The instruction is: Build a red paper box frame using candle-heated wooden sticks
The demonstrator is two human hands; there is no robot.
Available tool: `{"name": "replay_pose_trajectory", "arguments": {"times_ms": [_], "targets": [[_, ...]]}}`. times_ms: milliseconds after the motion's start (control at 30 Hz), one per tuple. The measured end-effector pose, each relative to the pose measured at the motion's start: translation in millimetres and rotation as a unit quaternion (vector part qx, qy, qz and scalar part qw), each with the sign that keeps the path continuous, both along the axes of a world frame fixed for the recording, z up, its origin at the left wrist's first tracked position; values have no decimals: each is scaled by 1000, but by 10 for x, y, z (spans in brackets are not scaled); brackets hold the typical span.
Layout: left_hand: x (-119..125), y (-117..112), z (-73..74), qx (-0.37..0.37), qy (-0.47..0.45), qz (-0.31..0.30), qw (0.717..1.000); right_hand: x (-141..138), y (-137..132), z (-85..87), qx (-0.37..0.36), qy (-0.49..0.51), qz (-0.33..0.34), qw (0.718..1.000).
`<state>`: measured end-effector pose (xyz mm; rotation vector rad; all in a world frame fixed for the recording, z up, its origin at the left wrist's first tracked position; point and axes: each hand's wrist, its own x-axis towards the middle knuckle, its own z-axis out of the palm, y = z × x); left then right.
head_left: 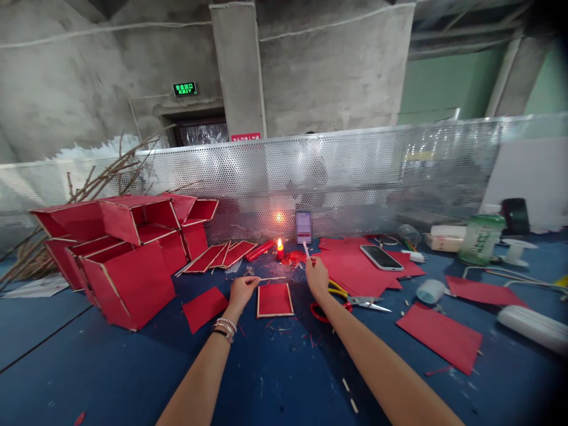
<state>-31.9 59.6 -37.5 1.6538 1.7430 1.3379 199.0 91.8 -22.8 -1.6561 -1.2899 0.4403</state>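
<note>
My left hand [242, 291] pinches one end of a thin wooden stick [271, 278] that lies across the top edge of a small red paper panel [274, 299] framed with sticks. My right hand [316, 273] holds another thin pale stick [306, 249] upright, its tip pointing toward a lit red candle [280, 248] that stands on the blue table [110, 367]. Beaded bracelets circle my left wrist. Both hands are closed on their sticks.
Red paper box frames [128, 254] are stacked at the left, with flat framed panels [219, 255] beside them. Red-handled scissors [350, 300], a phone [380, 257] on red paper sheets, a standing phone [303, 227], a green bottle [481, 236] and a perforated metal screen [355, 171] lie ahead.
</note>
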Motion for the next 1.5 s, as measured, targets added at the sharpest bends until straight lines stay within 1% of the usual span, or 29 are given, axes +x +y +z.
{"name": "replay_pose_trajectory", "arguments": {"times_ms": [133, 267, 400, 567, 700, 900, 1033, 1167, 1300, 1500], "targets": [[-1, 8, -18, -6, 6, -9, 1000, -1, -14, 8, -3, 0, 2, 1000], [0, -14, 12, -28, 39, -9, 999, -7, -22, 19, -10, 4, -4, 1000], [-14, -33, 42, -50, 54, -11, 997, -13, -18, 19, -10, 15, -5, 1000], [6, -53, 63, -62, 80, -8, 995, -14, -9, 13, -10, 21, -3, 1000], [20, -56, 67, -71, 81, -6, 994, -14, -3, 5, -7, 15, 1, 1000], [-9, -15, 20, -67, 67, -15, 995, -16, -3, 3, -8, 8, 1, 1000], [-19, -1, 10, -78, 66, -21, 995, -15, -19, 19, -13, 7, 3, 1000], [-27, -3, 24, -80, 87, -33, 992, -16, -44, 40, -16, 10, 8, 1000], [-25, -18, 48, -80, 134, -45, 987, -13, -53, 46, -12, 6, 10, 1000], [9, -61, 82, -54, 162, -48, 984, -30, -24, 9, -1, -33, 26, 999]]}}
